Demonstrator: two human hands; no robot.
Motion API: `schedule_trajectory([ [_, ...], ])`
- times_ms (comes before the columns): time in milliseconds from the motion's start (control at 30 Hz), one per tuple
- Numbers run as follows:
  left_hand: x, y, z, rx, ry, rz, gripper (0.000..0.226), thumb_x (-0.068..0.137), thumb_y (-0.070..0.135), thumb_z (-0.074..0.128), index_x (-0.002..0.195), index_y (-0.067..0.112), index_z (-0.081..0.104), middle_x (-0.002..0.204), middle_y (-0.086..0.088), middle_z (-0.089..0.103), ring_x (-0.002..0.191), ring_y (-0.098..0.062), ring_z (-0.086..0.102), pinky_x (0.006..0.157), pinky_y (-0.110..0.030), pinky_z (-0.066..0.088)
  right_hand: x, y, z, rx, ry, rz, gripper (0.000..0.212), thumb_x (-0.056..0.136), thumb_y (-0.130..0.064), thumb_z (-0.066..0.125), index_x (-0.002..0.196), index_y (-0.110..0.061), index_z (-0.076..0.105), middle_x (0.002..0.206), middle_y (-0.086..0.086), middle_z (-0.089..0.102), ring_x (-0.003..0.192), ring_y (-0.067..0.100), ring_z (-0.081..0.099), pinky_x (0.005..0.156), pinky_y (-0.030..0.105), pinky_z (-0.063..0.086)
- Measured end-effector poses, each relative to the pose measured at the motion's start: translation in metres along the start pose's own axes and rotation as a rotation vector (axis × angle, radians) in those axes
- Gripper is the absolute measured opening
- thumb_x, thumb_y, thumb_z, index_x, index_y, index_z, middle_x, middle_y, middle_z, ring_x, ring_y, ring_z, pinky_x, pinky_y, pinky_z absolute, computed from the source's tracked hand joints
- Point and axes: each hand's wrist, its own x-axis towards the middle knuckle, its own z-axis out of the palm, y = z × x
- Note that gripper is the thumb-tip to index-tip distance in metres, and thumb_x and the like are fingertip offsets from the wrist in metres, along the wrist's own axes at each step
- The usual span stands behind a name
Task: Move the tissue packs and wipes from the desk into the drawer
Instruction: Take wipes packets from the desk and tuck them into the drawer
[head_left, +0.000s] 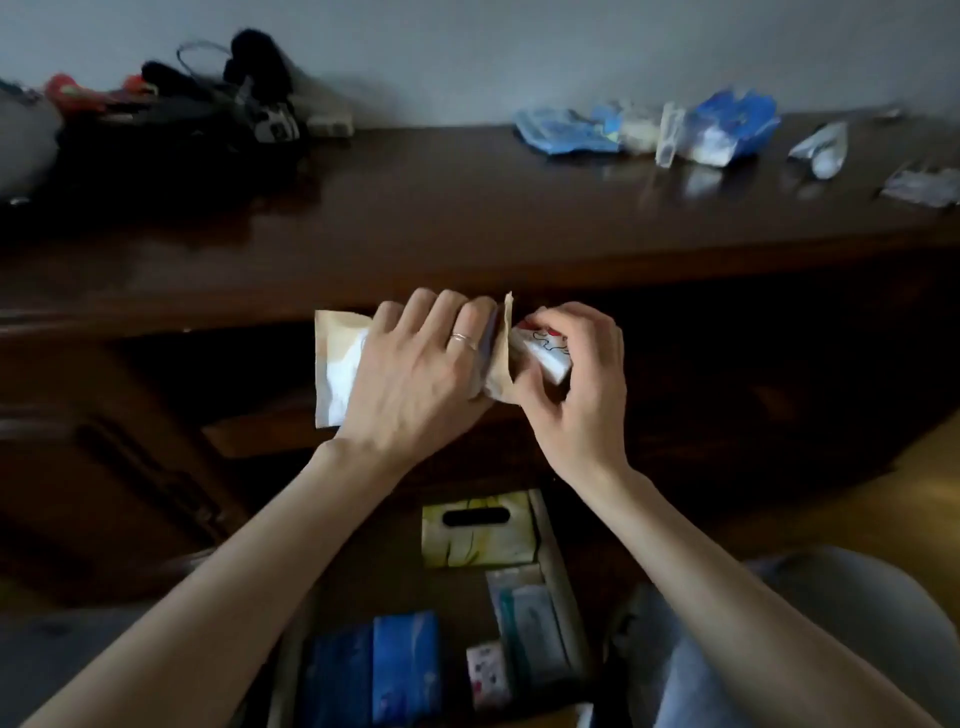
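My left hand (415, 374) grips a flat beige and white wipes pack (337, 364), held in the air in front of the desk edge. Right beside it, my right hand (576, 384) pinches a small white tissue pack (545, 356) with a red print, touching the beige pack's right end. Below them the open drawer (558, 571) holds a yellow-green tissue box (478, 530), two blue packs (405, 665), a small patterned pack (488, 675) and a pale green pack (530, 629). Several blue and white packs (727, 130) lie at the desk's back right.
The dark wooden desk (415, 218) carries a heap of black gear and cables (208, 114) at the back left. Small clear sachets (821, 148) lie near the right end. My knee in grey trousers (779, 649) is right of the drawer.
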Motion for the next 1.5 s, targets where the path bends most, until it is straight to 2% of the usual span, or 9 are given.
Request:
schedule_trajectory([
  [267,-0.193,0.001,0.040,-0.181,-0.688,-0.501,0.063,0.071,0.057,0.067,0.119,0.017,0.056,0.112,-0.001,0.063,0.106,-0.023,0.061,0.085,-0.037,0.051,-0.140,0.056,0.044,0.008,-0.934,0.435,0.065,0.079,-0.053,0.065,0.139,-0.042,0.043,0.139,-0.009,0.050,0.130,0.013,0.047,0.099,0.024,0.044],
  [367,-0.237,-0.003,0.054,-0.192,-0.777,-0.634,0.063,0.072,0.064,0.057,0.120,0.023,0.055,0.113,0.005,0.062,0.107,-0.016,0.060,0.082,-0.031,0.050,-0.187,0.080,0.065,-0.041,-1.147,0.559,0.072,0.077,-0.037,0.083,0.135,-0.051,0.043,0.129,-0.013,0.051,0.125,0.016,0.054,0.087,0.009,0.044],
  [467,-0.265,-0.004,0.062,-0.184,-0.783,-0.735,0.060,0.075,0.065,0.056,0.118,0.024,0.055,0.112,0.007,0.062,0.104,-0.014,0.061,0.071,-0.026,0.043,-0.223,0.098,0.081,-0.166,-1.328,0.630,0.077,0.076,-0.032,0.085,0.143,-0.029,0.048,0.139,0.001,0.048,0.132,0.025,0.047,0.103,0.035,0.048],
  [600,-0.292,-0.003,0.076,-0.172,-0.871,-0.810,0.063,0.076,0.068,0.058,0.121,0.025,0.055,0.114,0.006,0.061,0.106,-0.013,0.060,0.068,-0.026,0.040,-0.250,0.105,0.089,-0.194,-1.580,0.506,0.074,0.079,-0.023,0.080,0.144,-0.026,0.045,0.151,0.002,0.034,0.146,0.026,0.024,0.114,0.040,0.031],
  [933,-0.312,0.002,0.103,-0.220,-0.863,-0.955,0.063,0.073,0.072,0.056,0.115,0.026,0.057,0.102,0.007,0.062,0.083,-0.009,0.053,0.061,-0.026,0.040,-0.254,0.128,0.119,-0.202,-1.451,0.563,0.075,0.086,-0.019,0.077,0.151,-0.019,0.039,0.153,0.010,0.041,0.141,0.027,0.039,0.112,0.039,0.036],
  [1067,-0.305,-0.004,0.107,-0.335,-1.024,-1.169,0.099,0.057,0.095,0.044,0.126,0.024,0.049,0.110,0.006,0.058,0.086,-0.012,0.057,0.058,-0.026,0.039,-0.279,0.135,0.128,-0.293,-1.506,0.437,0.054,0.100,-0.037,0.057,0.148,-0.017,0.046,0.157,0.008,0.040,0.145,0.027,0.033,0.118,0.045,0.027],
  [1200,-0.296,-0.008,0.114,-0.690,-1.067,-1.524,0.125,0.045,0.098,0.055,0.142,0.021,0.037,0.110,0.007,0.055,0.088,-0.010,0.057,0.058,-0.027,0.044,-0.292,0.142,0.129,-0.339,-1.458,0.404,0.042,0.099,-0.017,0.054,0.141,-0.020,0.053,0.138,0.007,0.059,0.127,0.025,0.053,0.104,0.041,0.042],
  [1400,-0.305,-0.011,0.119,-0.724,-0.993,-1.734,0.084,0.066,0.085,0.060,0.122,0.024,0.043,0.097,0.004,0.056,0.083,-0.013,0.058,0.057,-0.027,0.041,-0.285,0.135,0.138,-0.304,-1.392,0.456,0.036,0.096,-0.025,0.061,0.132,-0.027,0.059,0.137,-0.001,0.059,0.129,0.020,0.052,0.106,0.045,0.046],
  [1500,-0.306,-0.012,0.123,-0.820,-0.762,-1.892,0.066,0.076,0.073,0.064,0.116,0.024,0.049,0.106,-0.002,0.064,0.087,-0.016,0.062,0.064,-0.030,0.048,-0.274,0.110,0.147,0.037,-1.273,0.816,0.033,0.097,-0.054,0.053,0.119,-0.033,0.065,0.123,-0.006,0.068,0.104,0.015,0.067,0.088,0.045,0.057],
])
